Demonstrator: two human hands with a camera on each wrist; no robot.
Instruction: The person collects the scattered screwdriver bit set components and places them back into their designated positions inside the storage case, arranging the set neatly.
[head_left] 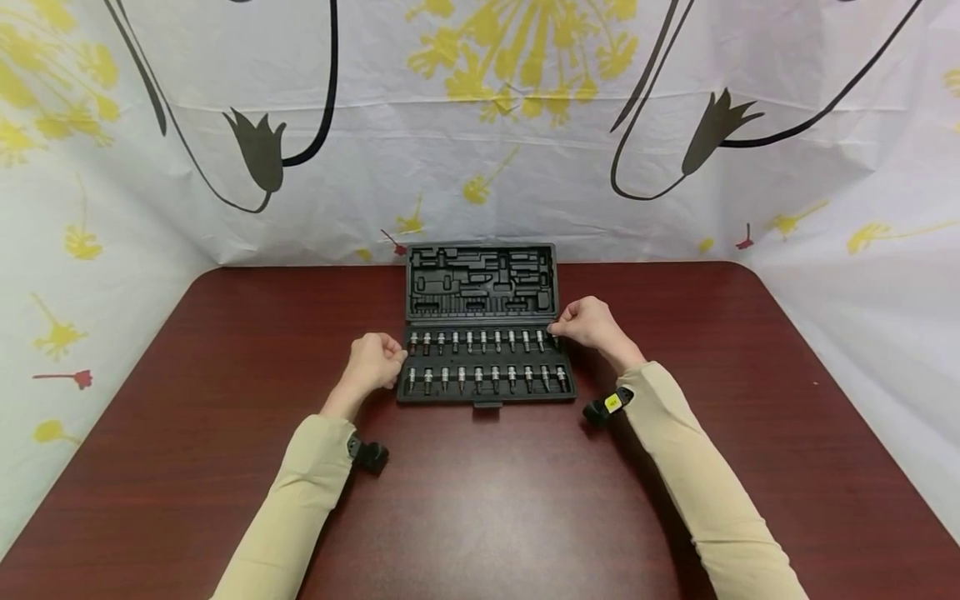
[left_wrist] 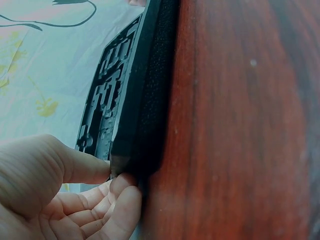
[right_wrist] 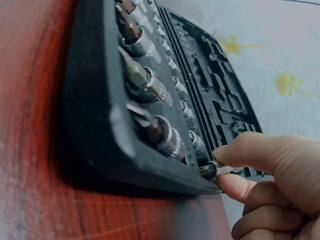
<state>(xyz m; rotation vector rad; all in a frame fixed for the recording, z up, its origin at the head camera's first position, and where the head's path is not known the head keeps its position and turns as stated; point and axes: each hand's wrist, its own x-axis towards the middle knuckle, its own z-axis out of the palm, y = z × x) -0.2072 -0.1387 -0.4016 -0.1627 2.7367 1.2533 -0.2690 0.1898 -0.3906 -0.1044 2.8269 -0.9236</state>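
Observation:
A black plastic socket case (head_left: 442,361) lies open on the table, its lid (head_left: 482,312) raised at the back. Two rows of metal bit sockets (head_left: 478,381) fill the lower half. At the right end of the back row, my right hand (head_left: 588,323) pinches a bit socket (right_wrist: 208,170) between thumb and index finger; it sits at its place in the case. My left hand (head_left: 372,361) grips the case's left edge, thumb and fingers meeting at its corner in the left wrist view.
The case rests near the back of a dark red wooden table (head_left: 480,500). Behind it hangs a white cloth (head_left: 360,167) with yellow and grey flower prints. A latch (head_left: 487,405) juts from the case's front edge.

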